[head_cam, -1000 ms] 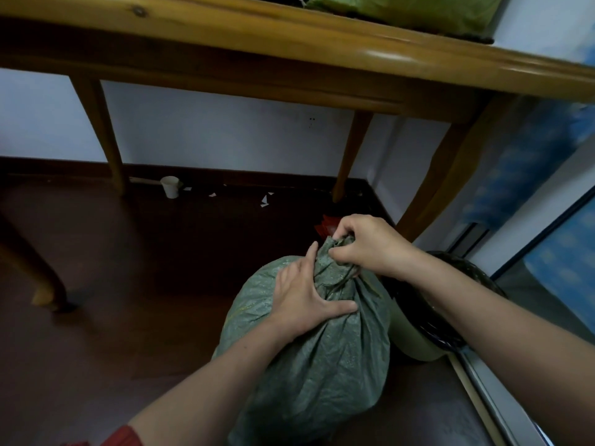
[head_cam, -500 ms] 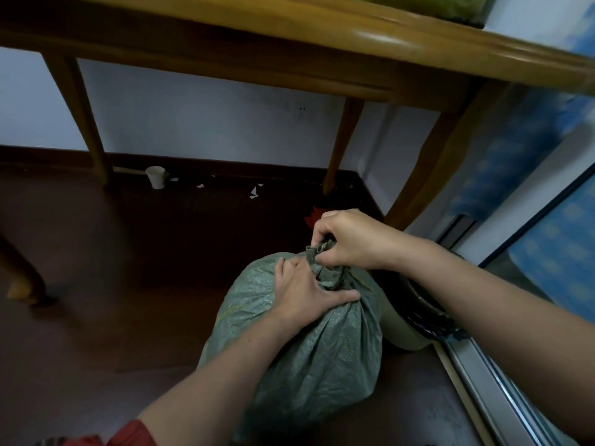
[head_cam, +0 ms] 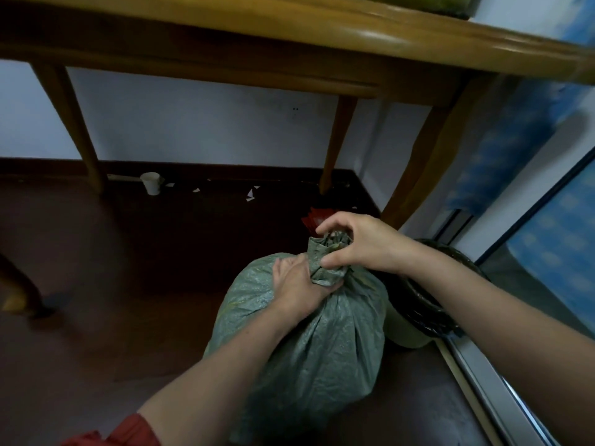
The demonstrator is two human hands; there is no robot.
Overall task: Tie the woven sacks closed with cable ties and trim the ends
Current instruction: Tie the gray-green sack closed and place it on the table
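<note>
A green woven sack [head_cam: 306, 349] was stood upright on the dark floor [head_cam: 112, 284], just in front of a wooden table [head_cam: 289, 24], full and rounded. Its mouth was gathered into a twisted neck [head_cam: 328, 262] at the top. The base of that neck was gripped by the left hand [head_cam: 299, 284], with the thumb laid across the front just under the bunched cloth and the fingers wrapped behind it, out of sight. The upper part of the neck was held by the right hand [head_cam: 357, 243], its fingers arched and curled over the crumpled mouth and its thumb pressed against the side. How tightly the fingertips were closed on the cloth could not be told.

Just beside the sack, to the right, a pale round container [head_cam: 409, 333] lined with something dark was seen, set against a sliding-door track. A red object [head_cam: 317, 217] was partly hidden behind the right hand. Farther back, near a table leg, a white paper cup [head_cam: 151, 183] and scattered paper scraps [head_cam: 249, 196] were seen by the skirting. A red sleeve [head_cam: 128, 432] was seen at the lower edge.
</note>
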